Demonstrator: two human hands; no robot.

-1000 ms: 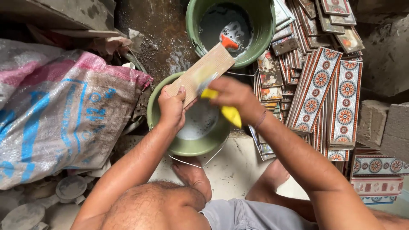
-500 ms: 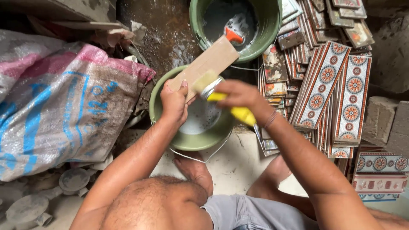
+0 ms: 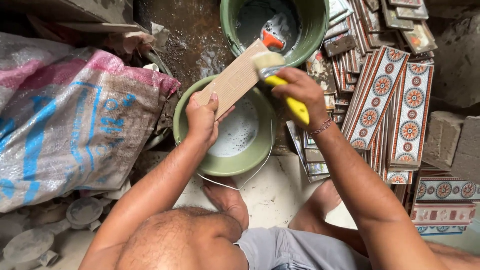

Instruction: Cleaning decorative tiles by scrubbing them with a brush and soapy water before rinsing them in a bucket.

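My left hand [image 3: 202, 119] grips the near end of a long tan tile [image 3: 235, 77], back side up, held slanted over a green bucket [image 3: 226, 163] with pale liquid in it. My right hand [image 3: 300, 90] holds a yellow-handled paintbrush [image 3: 282, 82]; its wet bristles rest on the tile's far end. A second, darker green bucket [image 3: 312, 40] stands just beyond, with grey liquid and an orange-and-white object inside.
Patterned tiles with orange rosettes [image 3: 395, 110] are stacked upright on the right, with more lying flat beyond them. A large woven sack [image 3: 70, 120] fills the left. Grey blocks [image 3: 455, 145] sit at far right. My bare feet [image 3: 227, 197] rest on the pale floor below the bucket.
The brush has slid along the tile from near my left hand up to the tile's far end. The tile stays held over the near bucket.
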